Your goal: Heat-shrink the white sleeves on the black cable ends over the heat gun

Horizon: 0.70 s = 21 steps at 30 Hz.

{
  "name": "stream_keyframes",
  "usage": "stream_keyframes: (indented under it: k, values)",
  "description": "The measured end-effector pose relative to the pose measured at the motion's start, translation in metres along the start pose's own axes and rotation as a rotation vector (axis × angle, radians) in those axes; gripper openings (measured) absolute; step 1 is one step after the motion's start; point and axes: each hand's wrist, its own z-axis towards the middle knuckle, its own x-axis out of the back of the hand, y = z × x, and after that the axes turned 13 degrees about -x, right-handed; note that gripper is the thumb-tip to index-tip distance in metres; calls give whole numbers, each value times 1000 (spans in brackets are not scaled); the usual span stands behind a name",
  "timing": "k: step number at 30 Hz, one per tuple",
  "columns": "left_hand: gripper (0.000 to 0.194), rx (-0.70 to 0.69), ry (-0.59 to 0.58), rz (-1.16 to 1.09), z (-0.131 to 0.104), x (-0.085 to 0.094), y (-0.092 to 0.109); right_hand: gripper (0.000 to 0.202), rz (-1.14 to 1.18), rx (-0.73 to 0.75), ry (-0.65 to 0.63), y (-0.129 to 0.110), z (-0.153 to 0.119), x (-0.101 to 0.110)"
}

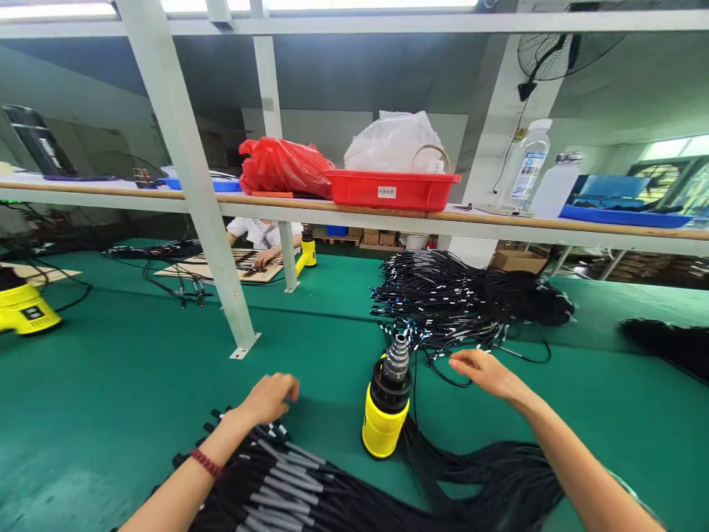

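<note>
My left hand [269, 399] hovers over the near bundle of black cables [354, 480], which have grey sleeves; its fingers are slightly bent and apart, with nothing visible in them. My right hand [484, 371] is at the near edge of the far pile of black cables [443, 295] with pale tips. Its fingertips are drawn together, and what they may hold is too small to make out. Between my hands a yellow heat gun [382, 425] stands upright, its metal nozzle pointing up. Loose black cables [487, 473] lie right of it, partly under my right forearm.
A white post [213, 222] rises from the green table [310, 347]. Overhead, a shelf carries a red tray [394, 191], a red bag [285, 166] and bottles [529, 166]. Another heat gun [27, 307] stands left. Across the table, a co-worker's hand [268, 256] is over a board [260, 275].
</note>
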Motion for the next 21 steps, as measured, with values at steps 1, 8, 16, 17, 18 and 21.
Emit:
stream_keyframes:
  k: [1, 8, 16, 17, 18, 21]
  values:
    - [28, 8, -56, 15, -5, -9, -11, 30, -7, -17, -19, 7, -1, 0]
    - [25, -79, -193, 87, -18, -33, -38, 27, -9, -64, -81, 21, 5, 3]
    - [15, -177, 25, 52, -27, -39, -57, 26, 32, -1, -3, 7, -6, 17]
    - [17, -189, 37, 34, -28, -34, -56, 26, 40, 10, 12, 4, -9, 21]
    - [20, -205, 28, 18, -29, -26, -53, 25, 47, 22, 27, 1, -11, 24]
    - [28, -240, -13, -13, -30, 5, -30, 27, 68, 59, 60, -12, -22, 37]
